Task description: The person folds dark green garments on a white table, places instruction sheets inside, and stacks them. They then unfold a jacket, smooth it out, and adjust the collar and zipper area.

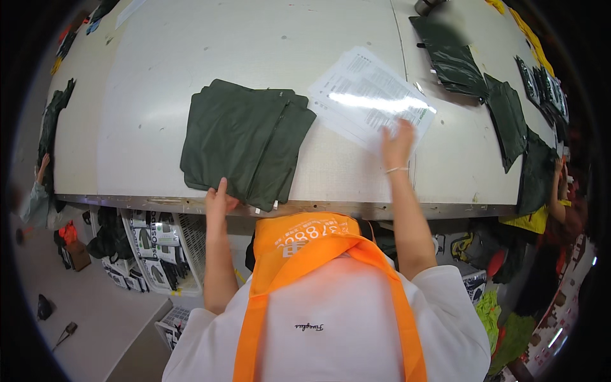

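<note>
A folded dark green garment (232, 137) with a zip lies on the table, left of centre. At its near edge, my left hand (221, 200) has a finger or thumb on top and the rest at the edge, closed on the cloth. My right hand (398, 145) is over the lower right part of printed sheets (356, 83) with a glossy, plastic-looking top. Motion blur smears its fingers, so I cannot make out whether they grip a sheet.
Dark green packed garments (455, 67) and more dark cloth (506, 118) lie on the right. Below the table's front edge stands a white basket (191, 242) of packages. Other people's hands touch dark cloth at the far left (43, 167) and far right (559, 170).
</note>
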### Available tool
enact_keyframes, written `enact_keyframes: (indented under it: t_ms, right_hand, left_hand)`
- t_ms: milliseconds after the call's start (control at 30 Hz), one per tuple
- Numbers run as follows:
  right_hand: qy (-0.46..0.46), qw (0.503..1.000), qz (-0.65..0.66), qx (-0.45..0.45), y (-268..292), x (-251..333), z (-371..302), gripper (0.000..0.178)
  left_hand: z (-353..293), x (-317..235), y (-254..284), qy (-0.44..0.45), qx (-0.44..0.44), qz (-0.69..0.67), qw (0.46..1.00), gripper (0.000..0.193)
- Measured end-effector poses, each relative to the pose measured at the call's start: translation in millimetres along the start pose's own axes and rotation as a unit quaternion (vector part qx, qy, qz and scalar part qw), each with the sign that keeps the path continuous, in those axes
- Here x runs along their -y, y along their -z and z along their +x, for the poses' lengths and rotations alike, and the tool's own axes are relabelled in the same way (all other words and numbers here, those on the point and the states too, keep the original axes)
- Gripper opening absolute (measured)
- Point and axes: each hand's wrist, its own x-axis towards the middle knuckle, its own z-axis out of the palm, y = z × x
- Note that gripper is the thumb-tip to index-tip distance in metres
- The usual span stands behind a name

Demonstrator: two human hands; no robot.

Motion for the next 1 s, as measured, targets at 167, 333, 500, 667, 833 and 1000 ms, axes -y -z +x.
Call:
enact_keyframes:
  t_ms: [167, 333, 500, 667, 833, 1000]
  right_hand:
    - [-0.263, 0.952, -0.133, 0.083, 24, -88, 43, 0.059]
    - [-0.309, 0.947, 0.012, 0.085, 8, -135, 47, 0.044]
    - [-0.198, 0.977, -0.046, 0.062, 29, -115, 51, 0.029]
    - [-0.153, 0.959, -0.152, 0.186, 46, -116, 59, 0.029]
    - [-0.028, 0.901, -0.329, 0.282, 50, -81, 65, 0.037]
    - [-0.053, 0.985, -0.026, 0.164, 45, -108, 83, 0.025]
  left_hand:
    - [4, -16, 29, -0.264, -0.162, 0.35, 0.884, 0.041]
    - [27, -42, -52, -0.526, 0.024, 0.267, 0.807, 0.039]
    - [46, -13, -83, -0.52, -0.105, 0.253, 0.809, 0.036]
    - [39, -20, -94, -0.503, -0.139, 0.271, 0.809, 0.028]
    - [42, -17, -103, -0.492, -0.167, 0.305, 0.798, 0.021]
    - [60, -12, -102, -0.513, -0.168, 0.282, 0.793, 0.012]
